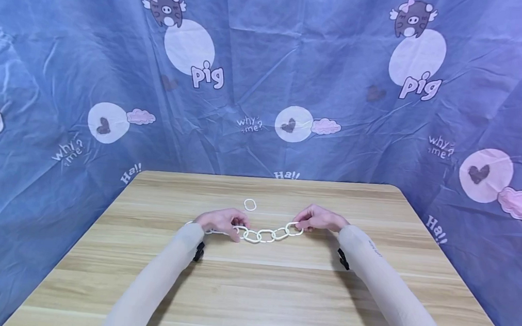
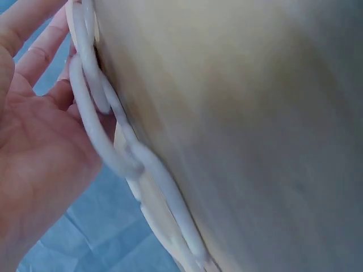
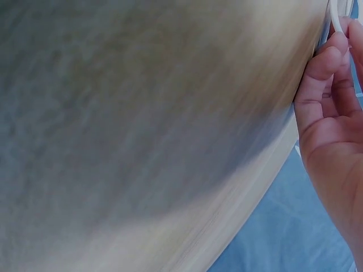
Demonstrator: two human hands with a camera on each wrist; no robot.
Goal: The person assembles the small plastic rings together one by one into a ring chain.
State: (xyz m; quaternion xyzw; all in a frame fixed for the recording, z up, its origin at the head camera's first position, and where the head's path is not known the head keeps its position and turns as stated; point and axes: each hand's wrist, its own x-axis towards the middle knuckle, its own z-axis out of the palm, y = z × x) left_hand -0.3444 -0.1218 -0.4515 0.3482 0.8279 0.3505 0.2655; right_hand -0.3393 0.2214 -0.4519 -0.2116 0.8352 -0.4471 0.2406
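Note:
A chain of white oval links [image 1: 265, 241] runs in a shallow sag between the two hands, low over the wooden table. My left hand [image 1: 220, 220] pinches it partway along, thumb toward the near side. More links [image 2: 93, 122] trail past that palm in the left wrist view, and their far end is partly hidden by the hand. At the chain's right end my right hand [image 1: 316, 218] holds the last link between thumb and fingers. Only a bit of this link [image 3: 334, 17] shows in the right wrist view. One loose white oval link [image 1: 255, 205] lies behind the chain.
The light wooden table [image 1: 259, 292] has rounded back corners. A blue printed curtain [image 1: 252, 152] hangs behind it and along both sides. Black wrist straps [image 1: 199, 251] show under the pale sleeves [image 1: 162, 278].

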